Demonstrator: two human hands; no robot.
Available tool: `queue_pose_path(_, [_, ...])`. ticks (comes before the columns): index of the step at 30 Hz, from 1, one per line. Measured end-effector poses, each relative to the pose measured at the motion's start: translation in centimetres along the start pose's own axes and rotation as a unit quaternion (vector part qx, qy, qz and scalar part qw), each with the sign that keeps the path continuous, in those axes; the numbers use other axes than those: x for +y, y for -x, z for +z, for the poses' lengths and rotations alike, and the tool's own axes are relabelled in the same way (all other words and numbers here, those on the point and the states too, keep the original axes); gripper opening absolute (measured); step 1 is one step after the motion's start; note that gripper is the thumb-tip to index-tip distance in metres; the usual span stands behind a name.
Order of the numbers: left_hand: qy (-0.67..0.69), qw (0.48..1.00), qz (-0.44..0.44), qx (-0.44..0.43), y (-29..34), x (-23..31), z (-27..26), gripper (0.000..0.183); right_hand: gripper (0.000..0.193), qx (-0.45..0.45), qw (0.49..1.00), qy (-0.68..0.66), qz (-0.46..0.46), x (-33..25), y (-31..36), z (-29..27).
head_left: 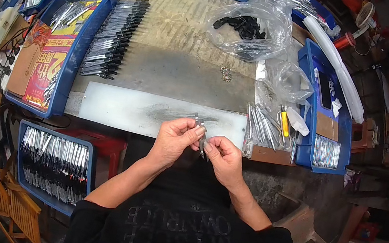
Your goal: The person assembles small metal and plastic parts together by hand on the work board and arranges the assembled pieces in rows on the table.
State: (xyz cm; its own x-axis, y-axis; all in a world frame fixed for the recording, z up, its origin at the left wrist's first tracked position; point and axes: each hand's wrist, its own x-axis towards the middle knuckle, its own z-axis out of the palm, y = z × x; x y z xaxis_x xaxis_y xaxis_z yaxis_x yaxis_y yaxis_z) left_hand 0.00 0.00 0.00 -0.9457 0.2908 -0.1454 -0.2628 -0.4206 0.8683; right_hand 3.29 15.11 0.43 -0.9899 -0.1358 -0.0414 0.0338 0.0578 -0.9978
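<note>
My left hand (177, 138) and my right hand (223, 157) meet over the near edge of the workbench, both pinching one small slim metal piece (201, 134) that stands roughly upright between the fingertips. Just beyond the hands lies a pale metal sheet (119, 107) smudged with dark grease. To the right of the sheet rests a loose pile of thin metal blades (261, 125) with a yellow-handled tool (284, 123) beside them.
A long row of black-handled metal pieces (114, 37) lies on the bench at left, beside a blue tray (78, 49). A clear bag of black parts (252, 27) sits at the back. Blue trays stand at right (305, 141) and lower left (52, 166).
</note>
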Motion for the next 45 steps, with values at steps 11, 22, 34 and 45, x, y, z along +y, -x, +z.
queue_pose_path(11, [-0.012, 1.000, -0.007, -0.007, 0.11, -0.29, 0.25, 0.013, 0.012, 0.030, 0.999, -0.016, 0.001, 0.01, -0.13, 0.13])
queue_pose_path(22, [-0.024, 1.000, -0.018, -0.006, 0.08, -0.27, 0.08, 0.011, 0.011, 0.026, 1.000, 0.006, -0.013, 0.03, -0.22, 0.28])
queue_pose_path(34, [-0.030, 0.999, -0.035, -0.022, 0.05, -0.37, -0.37, 0.014, 0.011, 0.029, 0.997, 0.072, -0.028, 0.57, -0.28, 0.11])
queue_pose_path(45, [-0.032, 0.998, -0.045, -0.022, -0.08, -0.37, -0.33, 0.010, 0.009, 0.022, 0.994, 0.102, -0.034, 0.48, -0.37, 0.07])
